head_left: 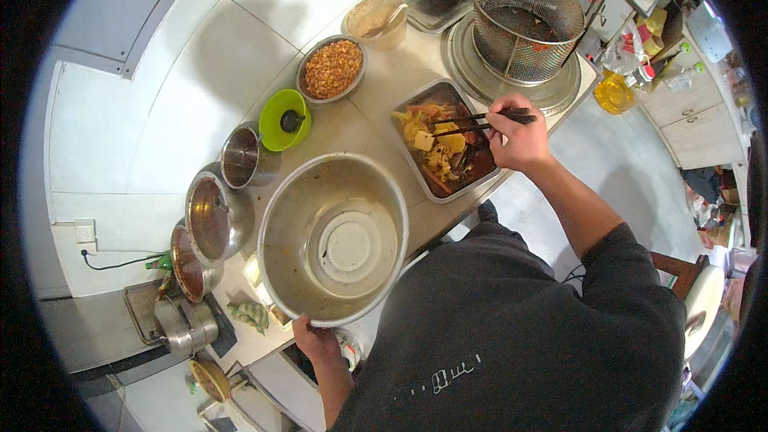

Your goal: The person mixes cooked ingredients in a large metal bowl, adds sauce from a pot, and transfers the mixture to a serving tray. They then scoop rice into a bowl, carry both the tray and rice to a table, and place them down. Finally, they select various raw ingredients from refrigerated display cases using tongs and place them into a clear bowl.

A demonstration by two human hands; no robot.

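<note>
My right hand [520, 138] is closed round a pair of dark chopsticks [468, 122]. Their tips touch the food [440, 148], a mix of yellowish pieces and orange strips in dark sauce. It lies in a rectangular metal tray [415, 179] on the counter. My left hand [315, 339] grips the near rim of a large steel basin [276, 252], left of the tray. Only a few small specks and stains show inside the basin. The fingers of my left hand under the rim are partly hidden.
Along the wall stand a bowl of chopped nuts or similar bits [334, 69], a green bowl [276, 142], several metal pots with dark sauces [210, 220] and a tub [374, 22]. A wire mesh basket [524, 52] sits on a round lid. An oil bottle [614, 93] stands beyond the counter edge.
</note>
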